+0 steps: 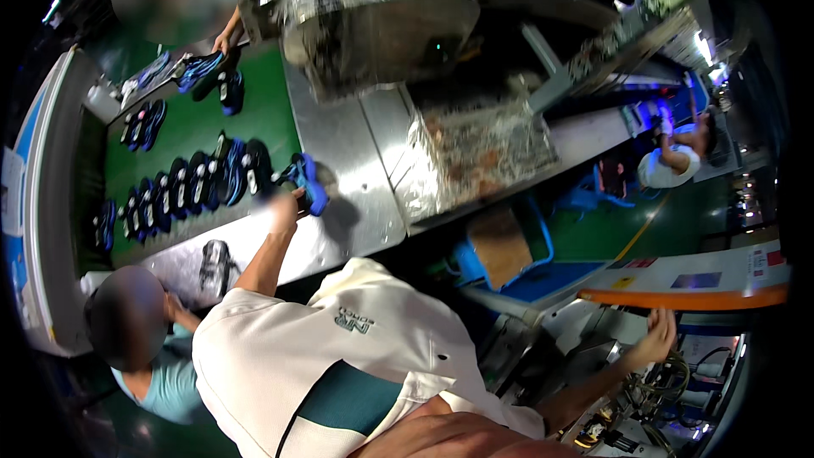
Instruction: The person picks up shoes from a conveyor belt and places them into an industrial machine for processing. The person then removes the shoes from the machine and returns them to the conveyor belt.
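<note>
My left hand (284,210), partly blurred, reaches out to the table and is closed on a dark shoe with a bright blue sole (312,187). The shoe is tilted, with its sole turned to the right, at the end of a row of similar black and blue shoes (197,182). Off to the right, my right hand (655,341) is raised with its fingers stretched up to the orange edge of a white panel (687,297). Whether those fingertips press on the edge cannot be made out. Nothing shows in that palm.
A green belt (271,110) carries the shoes beside a metal tabletop (360,178). Beyond stands a foil-wrapped machine (381,30). A blue chair (500,246) is right of the table; cables and machine parts (678,382) lie below the panel. Co-workers are nearby, one touching a shoe (202,70).
</note>
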{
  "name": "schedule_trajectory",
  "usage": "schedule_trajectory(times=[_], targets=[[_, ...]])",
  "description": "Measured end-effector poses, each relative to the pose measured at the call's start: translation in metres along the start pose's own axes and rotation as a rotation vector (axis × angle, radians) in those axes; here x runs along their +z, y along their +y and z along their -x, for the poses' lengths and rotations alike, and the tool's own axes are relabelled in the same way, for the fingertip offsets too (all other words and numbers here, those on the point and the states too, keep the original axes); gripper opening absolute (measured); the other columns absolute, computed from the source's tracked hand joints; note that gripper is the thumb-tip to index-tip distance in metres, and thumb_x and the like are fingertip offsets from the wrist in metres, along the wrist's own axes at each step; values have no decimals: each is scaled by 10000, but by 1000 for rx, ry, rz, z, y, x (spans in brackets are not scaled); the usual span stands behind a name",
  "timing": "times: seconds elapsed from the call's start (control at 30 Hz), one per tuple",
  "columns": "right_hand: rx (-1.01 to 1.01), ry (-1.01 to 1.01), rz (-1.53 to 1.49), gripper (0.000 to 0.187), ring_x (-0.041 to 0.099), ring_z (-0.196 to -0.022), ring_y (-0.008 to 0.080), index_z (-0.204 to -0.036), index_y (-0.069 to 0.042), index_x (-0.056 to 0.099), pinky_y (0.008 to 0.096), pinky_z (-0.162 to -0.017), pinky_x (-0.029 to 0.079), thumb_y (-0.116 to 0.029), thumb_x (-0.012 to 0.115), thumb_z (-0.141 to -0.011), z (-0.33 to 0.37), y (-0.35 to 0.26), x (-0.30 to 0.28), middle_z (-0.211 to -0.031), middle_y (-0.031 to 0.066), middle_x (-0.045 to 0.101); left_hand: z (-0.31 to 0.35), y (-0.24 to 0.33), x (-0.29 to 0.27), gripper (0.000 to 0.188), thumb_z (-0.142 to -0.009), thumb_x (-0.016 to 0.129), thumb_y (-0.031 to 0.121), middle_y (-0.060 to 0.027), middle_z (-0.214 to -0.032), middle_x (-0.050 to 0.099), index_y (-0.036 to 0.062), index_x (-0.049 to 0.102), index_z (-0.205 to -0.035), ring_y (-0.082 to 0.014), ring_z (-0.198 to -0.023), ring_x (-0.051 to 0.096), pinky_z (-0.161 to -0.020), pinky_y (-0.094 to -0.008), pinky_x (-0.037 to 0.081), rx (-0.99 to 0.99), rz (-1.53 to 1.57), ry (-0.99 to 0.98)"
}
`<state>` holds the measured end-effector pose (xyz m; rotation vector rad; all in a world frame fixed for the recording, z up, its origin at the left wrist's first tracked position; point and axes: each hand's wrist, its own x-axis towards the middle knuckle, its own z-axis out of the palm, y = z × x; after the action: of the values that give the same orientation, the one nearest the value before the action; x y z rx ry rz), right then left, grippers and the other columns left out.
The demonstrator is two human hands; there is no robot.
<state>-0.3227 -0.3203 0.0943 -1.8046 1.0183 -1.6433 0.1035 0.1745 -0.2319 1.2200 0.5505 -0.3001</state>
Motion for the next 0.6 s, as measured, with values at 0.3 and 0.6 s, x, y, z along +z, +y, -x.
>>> schedule_trajectory(times=[0.3,0.6], targets=[[-569,-938,174,329,618,-798,126,-1135,-20,582,208,-670,480,-228,577,-880,-7,-264,444,-956,80,665,-132,-34,-28,711,-699,705,283,-250,-1116,564,-51,408,-1252,-383,-1008,563,-873,-412,438,231,-781,401],[-661,-1280,750,818,626,-854,226,-1127,9,590,291,-763,478,-649,659,-646,-12,-340,726,-1005,152,625,-120,-68,-8,723,-749,648,154,-272,-1289,383,-48,261,-1325,-442,-1166,380,-983,-471,338,365,-854,393]])
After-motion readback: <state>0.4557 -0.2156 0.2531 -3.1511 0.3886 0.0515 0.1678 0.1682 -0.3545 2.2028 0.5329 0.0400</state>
